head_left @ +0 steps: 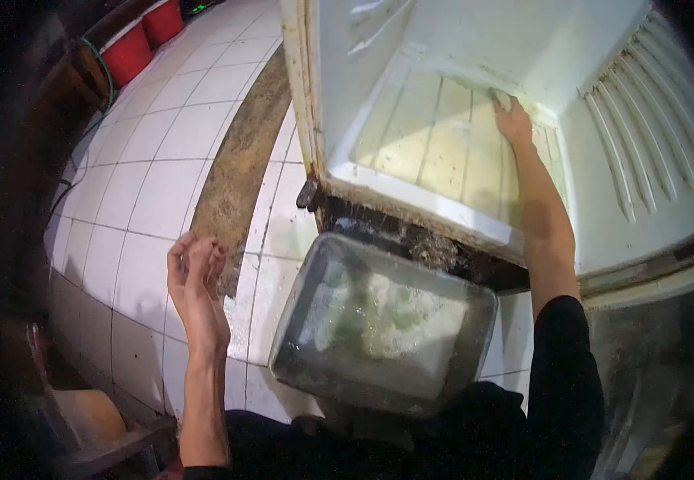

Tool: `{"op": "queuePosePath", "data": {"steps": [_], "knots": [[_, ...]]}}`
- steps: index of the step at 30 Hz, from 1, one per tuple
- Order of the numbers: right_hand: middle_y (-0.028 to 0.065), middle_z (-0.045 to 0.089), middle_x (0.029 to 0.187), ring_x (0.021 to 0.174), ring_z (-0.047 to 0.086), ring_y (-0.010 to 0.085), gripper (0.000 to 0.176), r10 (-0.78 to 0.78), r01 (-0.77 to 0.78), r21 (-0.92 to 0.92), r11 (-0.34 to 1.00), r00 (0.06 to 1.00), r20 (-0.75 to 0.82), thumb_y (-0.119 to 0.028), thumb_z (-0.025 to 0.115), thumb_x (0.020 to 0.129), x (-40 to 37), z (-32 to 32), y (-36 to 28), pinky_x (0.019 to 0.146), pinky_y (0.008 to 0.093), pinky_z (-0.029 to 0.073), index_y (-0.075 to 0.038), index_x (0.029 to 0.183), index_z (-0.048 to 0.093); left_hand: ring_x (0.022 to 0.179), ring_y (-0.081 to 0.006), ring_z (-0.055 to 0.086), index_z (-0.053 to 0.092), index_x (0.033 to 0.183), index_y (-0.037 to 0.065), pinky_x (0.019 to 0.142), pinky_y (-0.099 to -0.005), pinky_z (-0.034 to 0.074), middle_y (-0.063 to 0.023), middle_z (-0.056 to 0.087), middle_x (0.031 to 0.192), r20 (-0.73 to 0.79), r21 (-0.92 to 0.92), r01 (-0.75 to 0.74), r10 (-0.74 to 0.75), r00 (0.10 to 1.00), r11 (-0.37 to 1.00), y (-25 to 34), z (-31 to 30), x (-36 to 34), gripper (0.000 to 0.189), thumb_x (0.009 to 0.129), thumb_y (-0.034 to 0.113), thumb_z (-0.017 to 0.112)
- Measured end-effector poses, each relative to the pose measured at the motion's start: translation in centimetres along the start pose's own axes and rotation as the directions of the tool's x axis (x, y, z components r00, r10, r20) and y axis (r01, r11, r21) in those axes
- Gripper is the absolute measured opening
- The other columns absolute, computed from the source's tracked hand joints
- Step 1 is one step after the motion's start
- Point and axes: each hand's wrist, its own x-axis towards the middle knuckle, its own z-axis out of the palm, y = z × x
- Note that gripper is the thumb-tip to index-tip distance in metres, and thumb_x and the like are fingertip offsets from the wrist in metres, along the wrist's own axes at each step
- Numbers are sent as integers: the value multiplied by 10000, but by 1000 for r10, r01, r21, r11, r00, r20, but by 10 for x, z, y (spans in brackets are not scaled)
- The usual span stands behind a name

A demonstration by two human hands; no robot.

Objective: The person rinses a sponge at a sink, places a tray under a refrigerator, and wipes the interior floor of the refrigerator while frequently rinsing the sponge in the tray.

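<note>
My right hand [513,120] reaches into an open white refrigerator cabinet [435,186], at the back right of its wet, yellowish floor. Its fingers press on a small greenish sponge [494,96], mostly hidden beneath them. My left hand [199,268] is raised over the floor tiles, fingers curled in, with nothing visible in it. Between my arms, below the cabinet's front edge, stands a grey plastic basin [287,336] holding cloudy, sudsy water [379,320].
Ribbed shelf supports [631,128] line the cabinet's right wall. Rusty, dirty parts [435,250] show under its front edge. A brown strip [239,176] crosses the white tiles [155,192]. Red buckets [127,54] and a green hose [107,76] are at the upper left.
</note>
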Motion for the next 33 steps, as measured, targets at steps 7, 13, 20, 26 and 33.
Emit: {"op": "queuePosePath", "data": {"steps": [7, 13, 20, 26, 33], "knots": [[220, 584, 1252, 1152, 562, 371, 594, -465, 460, 70, 885, 878, 113, -360, 571, 869, 34, 75, -48, 955, 422, 452, -133, 1401, 434, 936, -148, 591, 449, 1233, 17, 917, -289, 465, -94, 597, 1023, 0, -12, 102, -102, 995, 995, -21, 6, 8, 387, 913, 142, 628], [165, 571, 1296, 1163, 546, 392, 566, -649, 653, 116, 749, 687, 327, -381, 534, 875, -43, 47, -101, 1017, 404, 428, -131, 1376, 457, 943, -157, 595, 451, 1236, 17, 928, -300, 460, -86, 603, 1029, -3, -66, 78, -79, 997, 995, -11, 3, 5, 394, 908, 150, 626], [154, 525, 1364, 1228, 521, 347, 710, -811, 717, 391, 577, 446, 377, -677, 426, 870, -170, -6, -100, 1085, 479, 371, -172, 1367, 476, 999, -210, 607, 420, 1273, -2, 956, -331, 449, -129, 607, 1079, 23, -3, -2, 2, 1000, 1000, 13, -5, -11, 441, 912, 174, 604], [99, 535, 1365, 1332, 419, 326, 593, -915, 619, 675, 402, 279, 290, -562, 499, 863, -226, -54, -87, 1144, 499, 279, -150, 1284, 565, 1076, -243, 585, 396, 1315, -13, 984, -371, 445, -148, 586, 1129, 12, 14, -83, 83, 996, 996, 36, -29, -25, 453, 937, 180, 555], [121, 584, 1311, 1251, 521, 295, 499, -842, 567, 655, 499, 497, 211, -31, 515, 768, -272, -94, -55, 1109, 447, 353, -108, 1255, 588, 1088, -249, 578, 397, 1316, -7, 1013, -385, 430, -149, 576, 1157, 35, 13, -135, 135, 990, 991, 52, -23, -37, 471, 935, 221, 552]]}}
